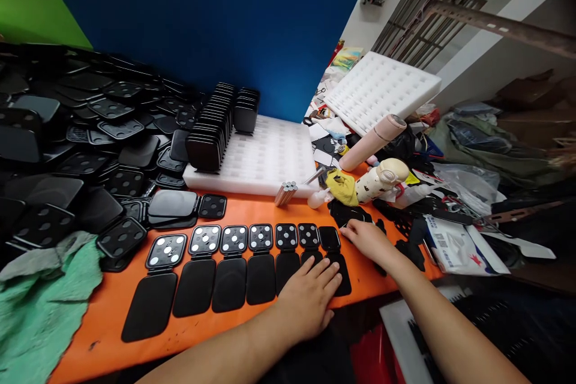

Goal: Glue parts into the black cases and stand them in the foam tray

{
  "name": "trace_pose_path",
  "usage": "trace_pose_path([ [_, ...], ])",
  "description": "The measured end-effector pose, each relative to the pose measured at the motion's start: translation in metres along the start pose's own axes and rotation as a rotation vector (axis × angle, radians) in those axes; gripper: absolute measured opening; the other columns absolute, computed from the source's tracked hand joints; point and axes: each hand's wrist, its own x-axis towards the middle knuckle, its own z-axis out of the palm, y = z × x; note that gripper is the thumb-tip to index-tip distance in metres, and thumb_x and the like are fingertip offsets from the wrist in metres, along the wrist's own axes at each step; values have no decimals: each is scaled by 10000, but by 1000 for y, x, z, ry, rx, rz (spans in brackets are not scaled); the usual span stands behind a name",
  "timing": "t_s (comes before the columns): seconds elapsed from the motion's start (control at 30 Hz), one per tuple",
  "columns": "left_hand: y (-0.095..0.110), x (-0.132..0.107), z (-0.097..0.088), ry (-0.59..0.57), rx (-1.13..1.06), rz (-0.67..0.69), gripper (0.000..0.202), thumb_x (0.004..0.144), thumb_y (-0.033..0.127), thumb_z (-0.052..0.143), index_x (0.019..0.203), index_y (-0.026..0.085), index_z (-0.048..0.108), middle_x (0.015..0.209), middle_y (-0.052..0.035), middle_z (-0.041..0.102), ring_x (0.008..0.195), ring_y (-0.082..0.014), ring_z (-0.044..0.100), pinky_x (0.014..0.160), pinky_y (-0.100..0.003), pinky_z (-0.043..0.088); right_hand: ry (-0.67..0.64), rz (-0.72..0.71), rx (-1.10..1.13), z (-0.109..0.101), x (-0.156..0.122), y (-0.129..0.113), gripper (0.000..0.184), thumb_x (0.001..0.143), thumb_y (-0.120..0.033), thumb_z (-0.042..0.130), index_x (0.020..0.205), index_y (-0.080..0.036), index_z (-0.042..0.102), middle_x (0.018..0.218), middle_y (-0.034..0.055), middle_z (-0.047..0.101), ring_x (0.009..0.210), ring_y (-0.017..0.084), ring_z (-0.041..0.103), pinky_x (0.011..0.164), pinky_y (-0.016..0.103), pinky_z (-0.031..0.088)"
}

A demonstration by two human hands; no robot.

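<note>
Several hinged black cases (pixel 260 279) lie unfolded in a row on the orange table top, each with a flat black lower panel. Most upper squares (pixel 206 240) carry shiny round discs; the rightmost upper square (pixel 330 238) shows a plain black surface. My left hand (pixel 310 294) rests flat, fingers spread, over the lower panels at the row's right end. My right hand (pixel 366 241) is just right of the plain square, its fingers curled and thumb close; what they pinch, if anything, is hidden. Black cloth-like pieces (pixel 348 213) lie beside and behind it.
Heaped black cases (pixel 121 126) fill the left side. A white foam tray (pixel 274 150) holds upright cases at the back, behind metal cylinders (pixel 286 193). At right stand a pink bottle (pixel 373 142) and cream bottle (pixel 381 180). Green cloth (pixel 49 294) covers the front left.
</note>
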Motion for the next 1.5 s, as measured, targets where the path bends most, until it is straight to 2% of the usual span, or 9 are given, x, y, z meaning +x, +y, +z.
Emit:
trace_pose_path([
  [0.27, -1, 1, 4, 0, 11, -2, 576, 881, 430, 431, 1372, 143, 342, 1464, -72, 306, 1332, -251, 261, 1088, -427, 143, 101, -6, -55, 9, -21, 37, 300, 856, -337, 451, 1083, -180, 568, 1135, 106, 559, 976, 233, 564, 803, 310, 404],
  [0.47, -2, 0, 5, 8, 23, 5, 573, 885, 435, 415, 1374, 148, 337, 1468, -69, 298, 1333, -249, 260, 1090, -421, 138, 235, 15, -95, 16, -21, 21, 411, 812, -428, 523, 1123, -160, 550, 1117, 130, 555, 975, 282, 572, 802, 366, 446],
  [0.6, -2, 0, 7, 17, 34, 10, 579, 885, 449, 401, 1381, 159, 328, 1469, -63, 297, 1334, -244, 262, 1093, -413, 136, 208, -218, 21, 16, -28, 7, 286, 887, -266, 391, 1046, -202, 619, 1060, 85, 618, 953, 215, 590, 841, 341, 464],
  [0.7, -2, 0, 8, 17, 40, 6, 580, 887, 451, 394, 1381, 154, 329, 1465, -66, 305, 1334, -248, 260, 1092, -424, 140, 107, -446, 8, 26, -39, 1, 420, 831, -92, 353, 1130, -227, 616, 1195, 42, 606, 1130, 196, 517, 967, 360, 412],
  [0.77, -2, 1, 8, 11, 39, 5, 578, 887, 446, 394, 1379, 148, 333, 1459, -71, 318, 1332, -249, 262, 1092, -429, 139, 78, -487, -35, 35, -44, 0, 500, 790, -51, 356, 1201, -229, 578, 1289, 21, 550, 1210, 200, 460, 1003, 390, 389],
  [0.93, -1, 2, 7, 1, 40, 5, 574, 883, 444, 409, 1369, 143, 353, 1446, -79, 341, 1327, -252, 274, 1092, -438, 130, 91, -426, -105, 42, -45, -6, 540, 752, -43, 381, 1191, -281, 589, 1283, -14, 553, 1173, 215, 496, 1017, 457, 361],
  [1.03, -1, 2, 7, 6, 43, 0, 578, 882, 453, 409, 1370, 146, 354, 1444, -76, 346, 1328, -248, 275, 1093, -432, 128, 141, -387, -57, 38, -43, -7, 427, 804, -115, 406, 1140, -268, 621, 1215, 5, 607, 1153, 224, 492, 969, 411, 409],
  [1.23, 0, 1, 3, -4, 33, 7, 579, 880, 452, 414, 1375, 161, 343, 1466, -64, 300, 1336, -242, 260, 1090, -425, 140, 340, 27, -34, 32, -34, 13, 415, 827, -373, 509, 1173, -149, 552, 1157, 146, 563, 1069, 299, 506, 903, 423, 402],
  [1.5, 0, 0, 3, 17, 32, 9, 578, 881, 447, 414, 1379, 164, 337, 1467, -65, 299, 1341, -237, 250, 1100, -427, 133, 319, 101, 95, 27, -20, 20, 286, 701, -393, 623, 884, -178, 579, 948, 103, 581, 923, 275, 531, 788, 362, 396],
])
